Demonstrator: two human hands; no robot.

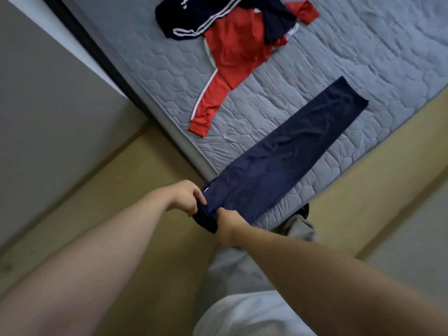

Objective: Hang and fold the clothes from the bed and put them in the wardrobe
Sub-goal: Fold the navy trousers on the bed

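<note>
Item: the navy trousers [278, 161] lie stretched lengthwise over the near corner of the bed [339, 57]. The far hem is flat on the quilting and the near end is bunched just off the mattress edge.
Left hand [188, 196]: fingers curled, pinching the bunched end from its left side.
Right hand [228, 225]: closed round the same bunch from the right. I cannot see most of its fingers behind the cloth.
Handling: I judge the fabric thin, light and limp, with a smooth, slightly slick face. It will not keep a shape and should slide easily over the quilt.
Grip point: I would hold the near end at its two outer corners, spread apart rather than gathered, so the legs fold flat.
Risk: a bunched grip is likely to set creases and let the layers slip out of line.
Other garments: a red jacket [235, 52] and a dark striped garment [194, 15] overlap farther up the bed.
Wardrobe: not in view.
</note>
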